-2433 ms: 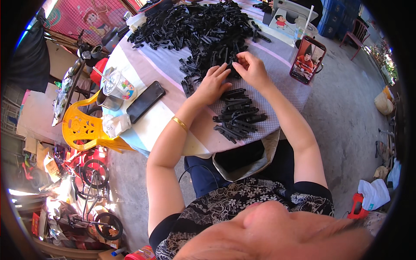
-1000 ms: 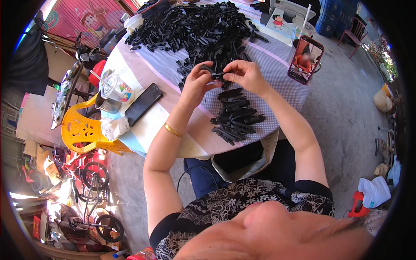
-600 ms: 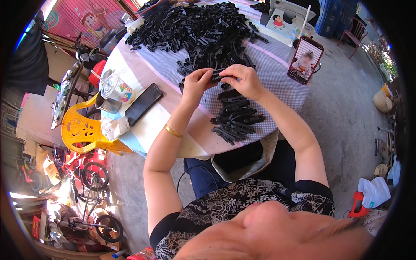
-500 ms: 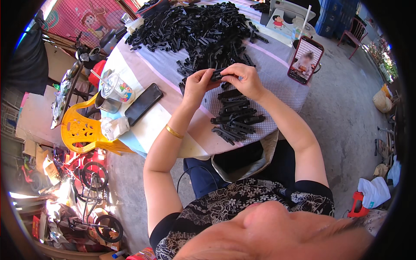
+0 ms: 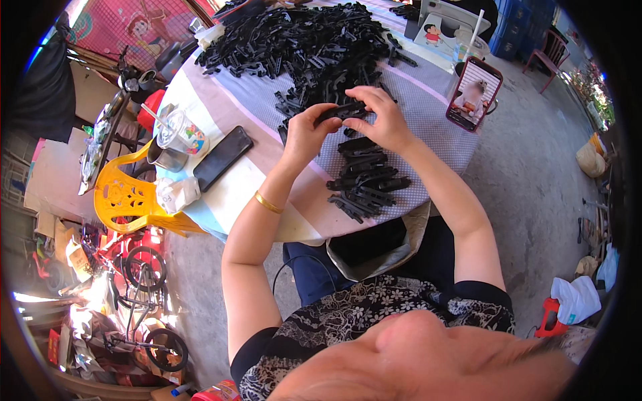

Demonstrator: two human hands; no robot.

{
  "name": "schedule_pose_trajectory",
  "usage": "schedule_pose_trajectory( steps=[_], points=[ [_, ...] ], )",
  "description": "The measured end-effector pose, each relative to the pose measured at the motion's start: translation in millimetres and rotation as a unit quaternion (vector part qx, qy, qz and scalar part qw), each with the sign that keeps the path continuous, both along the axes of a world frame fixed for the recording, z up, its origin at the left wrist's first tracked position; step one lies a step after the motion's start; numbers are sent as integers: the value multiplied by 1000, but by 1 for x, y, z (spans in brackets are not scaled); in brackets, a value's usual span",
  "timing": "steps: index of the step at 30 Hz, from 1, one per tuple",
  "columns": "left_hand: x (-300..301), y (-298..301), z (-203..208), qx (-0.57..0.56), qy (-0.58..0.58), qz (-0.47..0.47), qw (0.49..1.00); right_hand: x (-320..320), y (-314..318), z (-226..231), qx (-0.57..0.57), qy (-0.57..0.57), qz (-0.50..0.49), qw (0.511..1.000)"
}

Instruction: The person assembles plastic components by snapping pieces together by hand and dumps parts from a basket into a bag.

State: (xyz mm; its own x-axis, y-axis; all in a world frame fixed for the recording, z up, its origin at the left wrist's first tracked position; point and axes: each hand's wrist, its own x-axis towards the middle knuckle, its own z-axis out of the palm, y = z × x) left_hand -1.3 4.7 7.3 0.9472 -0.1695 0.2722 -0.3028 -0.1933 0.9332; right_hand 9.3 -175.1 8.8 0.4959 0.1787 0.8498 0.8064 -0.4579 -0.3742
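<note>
Above the table, my left hand [image 5: 308, 136] is closed round one end of a small, long black plastic part [image 5: 342, 111]. The part's other end reaches between the thumb and fingers of my right hand [image 5: 386, 121], which are spread apart around it. Just below both hands, black plastic parts of the same kind lie stacked in rough rows [image 5: 366, 175] near the table's front edge. Beyond my hands spreads a big loose heap of black parts [image 5: 294, 43].
On the cloth-covered round table [image 5: 267, 214] lie a dark phone [image 5: 223, 158], a plastic cup [image 5: 184, 134], a metal cup [image 5: 164, 159] and a crumpled white bag [image 5: 178, 194]. A propped phone [image 5: 473, 93] stands at right. An open bag [image 5: 374, 250] sits at my lap; a yellow chair [image 5: 120, 194] stands left.
My right hand's fingers have spread from a pinch on the black part and moved slightly up. More of the part now shows between my hands. My left hand keeps its hold.
</note>
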Motion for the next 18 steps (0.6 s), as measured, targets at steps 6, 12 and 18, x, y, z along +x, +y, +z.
schedule_pose_trajectory(
  steps=[6, 12, 18],
  points=[
    [-5, -2, 5, 116, -110, 43, 986, 3, -7, -4, 8, 198, 138, 971],
    [-11, -5, 13, 171, -158, 65, 970, 0, -9, -1, 17, 165, 136, 977],
    [-7, -1, 14, 88, -80, -29, 992, 0, -11, 0, -27, 96, 85, 991]
  ],
)
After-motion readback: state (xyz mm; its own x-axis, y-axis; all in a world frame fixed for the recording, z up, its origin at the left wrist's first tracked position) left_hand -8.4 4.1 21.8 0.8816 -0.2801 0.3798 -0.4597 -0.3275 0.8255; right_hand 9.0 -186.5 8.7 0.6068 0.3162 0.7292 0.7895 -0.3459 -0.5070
